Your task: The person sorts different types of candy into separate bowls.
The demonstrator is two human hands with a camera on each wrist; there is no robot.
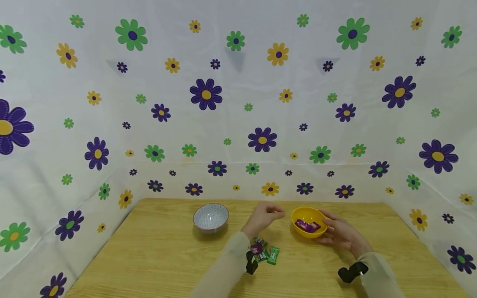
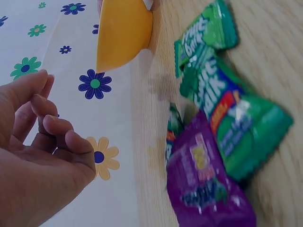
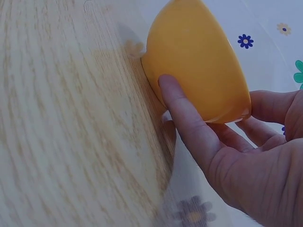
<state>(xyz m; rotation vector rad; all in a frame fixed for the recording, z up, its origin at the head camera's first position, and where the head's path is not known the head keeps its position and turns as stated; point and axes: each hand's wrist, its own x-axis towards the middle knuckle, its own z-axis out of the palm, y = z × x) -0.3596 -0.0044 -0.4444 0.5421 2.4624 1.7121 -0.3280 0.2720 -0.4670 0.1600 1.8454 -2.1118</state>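
Note:
In the head view a yellow bowl (image 1: 308, 212) with a few purple-wrapped candies (image 1: 306, 226) inside stands at the right of the table. My right hand (image 1: 343, 236) grips it by its right side. The right wrist view shows a finger against the bowl's outer wall (image 3: 194, 61) and the thumb at its rim. My left hand (image 1: 263, 216) hovers just left of the bowl, fingers loosely bent, holding nothing. Below it lies a small pile of wrapped candies; the left wrist view shows a purple candy (image 2: 203, 177) against green ones (image 2: 236, 118), partly overlapping.
A grey patterned bowl (image 1: 210, 217) with a reddish rim stands at the back left of the wooden table (image 1: 156, 252). One green candy (image 1: 273, 255) lies at the right of the pile, near my left forearm. A flower-print cloth (image 1: 238, 124) encloses the back and sides.

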